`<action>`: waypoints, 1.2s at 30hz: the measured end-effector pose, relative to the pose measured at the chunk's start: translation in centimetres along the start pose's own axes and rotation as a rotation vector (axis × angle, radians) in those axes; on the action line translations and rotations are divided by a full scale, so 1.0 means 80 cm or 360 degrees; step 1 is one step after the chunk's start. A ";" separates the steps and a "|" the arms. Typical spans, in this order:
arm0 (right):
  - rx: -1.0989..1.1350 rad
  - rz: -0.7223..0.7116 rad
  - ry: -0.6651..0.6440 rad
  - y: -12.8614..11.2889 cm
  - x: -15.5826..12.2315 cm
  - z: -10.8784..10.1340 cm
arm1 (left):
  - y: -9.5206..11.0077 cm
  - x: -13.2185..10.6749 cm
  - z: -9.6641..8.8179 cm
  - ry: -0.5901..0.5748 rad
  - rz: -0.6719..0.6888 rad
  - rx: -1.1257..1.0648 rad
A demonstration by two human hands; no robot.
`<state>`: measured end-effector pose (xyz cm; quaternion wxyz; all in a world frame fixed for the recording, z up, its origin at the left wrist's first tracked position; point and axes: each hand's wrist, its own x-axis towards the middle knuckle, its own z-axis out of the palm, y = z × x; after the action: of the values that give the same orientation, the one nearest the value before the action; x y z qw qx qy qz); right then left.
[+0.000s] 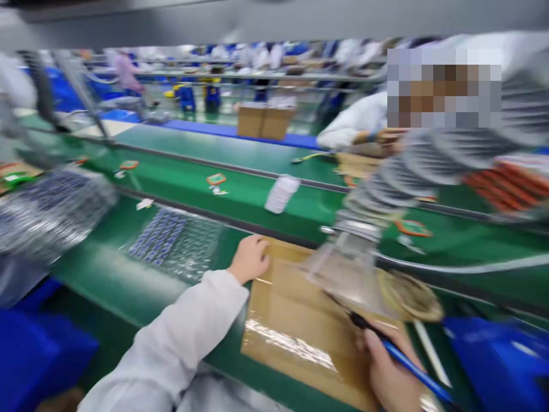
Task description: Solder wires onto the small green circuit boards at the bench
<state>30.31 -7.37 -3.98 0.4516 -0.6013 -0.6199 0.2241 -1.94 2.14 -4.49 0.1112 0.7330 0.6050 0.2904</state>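
Observation:
A soldering iron (397,352) with a blue handle and black grip is in my right hand (392,372). Its thin tip points up and left, under the clear fume hood (349,272). My left hand (251,258) rests at the far left corner of a brown, tape-covered board (291,309), its fingers curled; whatever they may hold is hidden. Left of that hand lies a clear plastic tray (171,240) with rows of small blue-grey parts. A round, yellowish roll or dish (409,294) sits right of the hood.
A ribbed grey hose (398,166) reaches down to the hood. Behind the board, a green conveyor (180,177) carries small orange-framed parts (215,179) and a white tray (282,193). Stacked clear trays (51,200) stand left. Across the line, a co-worker's white sleeve (355,123) shows.

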 end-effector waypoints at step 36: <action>0.0635 0.0201 -0.0027 -0.035 0.041 0.027 | -0.029 0.043 -0.001 -0.0044 -0.0061 0.0225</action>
<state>27.44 -4.21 -1.82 0.5417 -0.5357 -0.5281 0.3752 -3.54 5.94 -4.63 0.0730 0.7313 0.6362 0.2346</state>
